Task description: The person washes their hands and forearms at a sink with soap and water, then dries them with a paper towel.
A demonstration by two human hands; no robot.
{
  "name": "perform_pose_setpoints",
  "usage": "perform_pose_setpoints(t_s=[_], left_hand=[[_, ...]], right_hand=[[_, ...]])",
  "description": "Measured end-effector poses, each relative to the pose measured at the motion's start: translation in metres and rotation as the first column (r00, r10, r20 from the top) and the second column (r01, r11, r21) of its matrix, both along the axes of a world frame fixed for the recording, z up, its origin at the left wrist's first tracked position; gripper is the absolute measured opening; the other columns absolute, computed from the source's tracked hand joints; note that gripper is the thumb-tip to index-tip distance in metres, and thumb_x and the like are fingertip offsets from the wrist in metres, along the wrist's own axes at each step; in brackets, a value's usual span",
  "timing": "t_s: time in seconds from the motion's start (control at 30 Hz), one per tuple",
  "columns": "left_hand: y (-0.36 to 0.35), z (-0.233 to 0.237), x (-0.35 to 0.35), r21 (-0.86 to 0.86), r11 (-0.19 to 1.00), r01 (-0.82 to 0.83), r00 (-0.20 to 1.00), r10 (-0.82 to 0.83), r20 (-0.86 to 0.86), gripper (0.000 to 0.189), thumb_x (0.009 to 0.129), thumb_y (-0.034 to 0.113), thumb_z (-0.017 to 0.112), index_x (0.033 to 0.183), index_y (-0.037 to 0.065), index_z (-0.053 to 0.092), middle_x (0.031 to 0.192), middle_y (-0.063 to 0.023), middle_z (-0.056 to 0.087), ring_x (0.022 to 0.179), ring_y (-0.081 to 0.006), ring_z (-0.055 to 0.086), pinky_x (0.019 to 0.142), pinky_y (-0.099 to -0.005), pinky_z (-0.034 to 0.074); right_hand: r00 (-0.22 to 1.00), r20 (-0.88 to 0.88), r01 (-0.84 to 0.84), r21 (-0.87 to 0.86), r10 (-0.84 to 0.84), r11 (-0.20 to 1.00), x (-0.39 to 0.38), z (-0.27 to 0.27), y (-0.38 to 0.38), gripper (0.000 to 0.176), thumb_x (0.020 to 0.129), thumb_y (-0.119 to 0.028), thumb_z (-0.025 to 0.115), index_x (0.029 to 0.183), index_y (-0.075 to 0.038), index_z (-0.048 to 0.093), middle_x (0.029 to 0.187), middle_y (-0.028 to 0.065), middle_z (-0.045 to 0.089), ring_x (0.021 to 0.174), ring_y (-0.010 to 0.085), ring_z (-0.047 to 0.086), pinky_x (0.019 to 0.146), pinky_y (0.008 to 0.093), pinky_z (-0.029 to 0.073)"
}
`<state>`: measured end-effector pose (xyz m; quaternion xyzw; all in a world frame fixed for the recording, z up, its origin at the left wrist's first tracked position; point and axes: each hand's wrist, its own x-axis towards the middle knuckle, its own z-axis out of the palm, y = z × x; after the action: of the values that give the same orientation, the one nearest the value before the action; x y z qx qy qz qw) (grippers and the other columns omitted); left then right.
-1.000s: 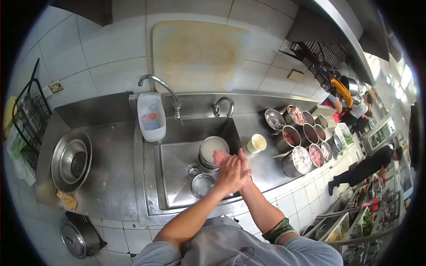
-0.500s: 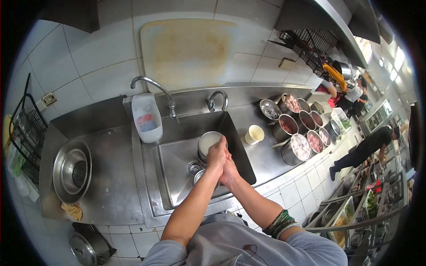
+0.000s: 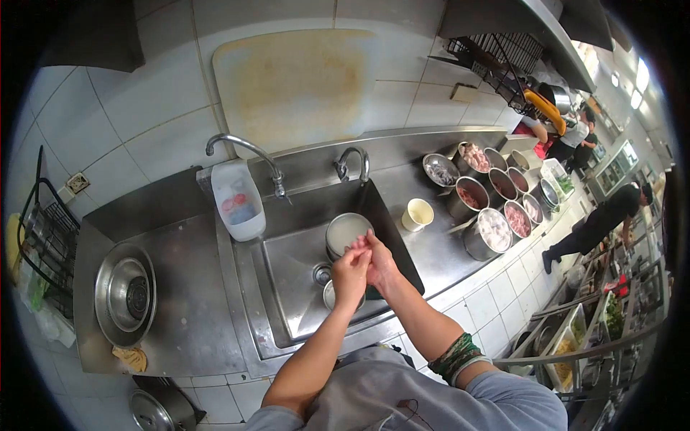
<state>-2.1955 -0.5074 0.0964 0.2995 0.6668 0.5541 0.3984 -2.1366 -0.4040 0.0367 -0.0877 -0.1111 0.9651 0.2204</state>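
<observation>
Over the steel sink [image 3: 287, 309], my left hand [image 3: 351, 276] and my right hand [image 3: 381, 264] are pressed together, palm towards palm, fingers closed on each other. No object shows between them. Just beyond them in the basin stands a round metal pot [image 3: 349, 231] of cloudy whitish liquid. A second metal container [image 3: 330, 293] sits nearer me, partly hidden by my left hand and wrist. Two curved faucets, a left one [image 3: 248, 146] and a right one [image 3: 354, 152], rise behind the basin.
A cream cup [image 3: 417, 215] stands right of the sink, before several metal pots of meat [image 3: 491, 231]. On the left are a translucent plastic container [image 3: 238, 201] and stacked steel bowls [image 3: 118, 294]. A cutting board [image 3: 295, 86] leans behind. A person in black [image 3: 604, 226] is at far right.
My hands have shifted slightly towards me and right, rubbing against each other, with the fingers now drawn further apart from the pot. The view has tilted a little.
</observation>
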Motion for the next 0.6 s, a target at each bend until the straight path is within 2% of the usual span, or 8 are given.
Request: perform_pose_setpoints(t_s=[0.07,0.13,0.2,0.23,0.4,0.47,0.57,0.6], left_hand=[[0.016,-0.022,-0.007,0.108,0.991,-0.08,0.97,0.102,-0.219,0.023,0.088,0.025,0.057,0.101,0.007,0.063,0.118,-0.0151,0.055,0.114,-0.0205,0.05,0.089,-0.0377,0.041],[0.031,-0.021,-0.018,0.179,0.963,-0.202,0.662,0.269,-0.7,0.025,0.09,0.028,0.052,0.097,0.006,0.061,0.115,-0.0145,0.056,0.112,-0.0275,0.049,0.09,-0.0444,0.039],[0.038,-0.026,-0.01,0.15,0.977,-0.154,0.708,0.215,-0.673,0.043,0.093,0.039,0.042,0.108,0.003,0.06,0.125,-0.0163,0.052,0.121,-0.0333,0.042,0.099,-0.0473,0.032],[0.043,-0.026,-0.011,0.136,0.984,-0.119,0.686,0.18,-0.704,0.045,0.093,0.041,0.041,0.109,0.002,0.059,0.126,-0.0167,0.051,0.122,-0.0335,0.041,0.1,-0.0474,0.03],[0.053,-0.018,-0.002,0.008,0.998,0.067,0.578,-0.032,-0.815,0.06,0.093,0.05,0.034,0.116,0.0,0.057,0.131,-0.0189,0.047,0.128,-0.0346,0.035,0.107,-0.0482,0.022],[0.044,0.0,0.011,-0.056,0.986,0.157,0.662,-0.147,-0.735,0.074,0.092,0.056,0.026,0.123,-0.006,0.05,0.138,-0.0213,0.039,0.134,-0.0332,0.028,0.112,-0.0463,0.012],[0.032,-0.006,0.054,0.15,0.986,0.07,0.218,0.132,-0.967,0.066,0.082,0.043,0.056,0.122,-0.009,0.046,0.129,-0.0308,0.042,0.127,-0.0401,0.035,0.108,-0.0491,0.022],[0.043,-0.008,0.042,0.157,0.985,0.074,0.215,0.138,-0.967,0.066,0.082,0.043,0.056,0.122,-0.009,0.046,0.129,-0.0308,0.042,0.127,-0.0401,0.035,0.108,-0.0491,0.022]], right_hand=[[0.932,0.354,0.065,0.046,-0.077,0.997,-0.011,0.03,-0.029,0.038,0.097,-0.04,0.039,0.095,-0.008,0.059,0.094,0.0113,0.061,0.091,0.024,0.058,0.086,0.0397,0.047],[0.946,0.298,0.096,0.125,-0.129,0.988,-0.01,0.026,-0.035,0.045,0.096,-0.042,0.036,0.109,-0.005,0.056,0.108,0.0137,0.059,0.102,0.0268,0.055,0.092,0.0422,0.043],[0.995,0.074,0.059,0.02,-0.061,0.998,0.001,0.047,-0.038,0.045,0.096,-0.043,0.037,0.111,-0.005,0.055,0.112,0.0126,0.058,0.104,0.0263,0.055,0.093,0.0414,0.043],[0.978,0.172,0.077,0.232,-0.119,0.97,0.005,0.027,-0.018,0.057,0.093,-0.048,0.039,0.122,0.0,0.048,0.123,0.0175,0.053,0.115,0.0303,0.05,0.098,0.044,0.038],[0.977,0.098,0.174,0.129,-0.187,0.976,0.013,0.053,-0.045,0.061,0.094,-0.051,0.035,0.128,-0.002,0.042,0.134,0.0153,0.044,0.122,0.0259,0.043,0.104,0.0407,0.032],[0.987,0.033,0.155,0.124,-0.16,0.98,0.019,0.04,-0.023,0.055,0.096,-0.046,0.033,0.131,-0.005,0.04,0.135,0.0133,0.044,0.122,0.0254,0.044,0.104,0.0406,0.032],[0.984,-0.066,0.175,0.256,-0.163,0.951,0.028,0.036,0.005,0.051,0.097,-0.042,0.031,0.133,-0.007,0.039,0.137,0.0112,0.043,0.125,0.0256,0.042,0.106,0.0395,0.031],[0.984,-0.07,0.179,0.262,-0.166,0.948,0.025,0.05,-0.005,0.051,0.097,-0.042,0.031,0.133,-0.007,0.039,0.137,0.0112,0.043,0.125,0.0256,0.042,0.106,0.0395,0.031]])
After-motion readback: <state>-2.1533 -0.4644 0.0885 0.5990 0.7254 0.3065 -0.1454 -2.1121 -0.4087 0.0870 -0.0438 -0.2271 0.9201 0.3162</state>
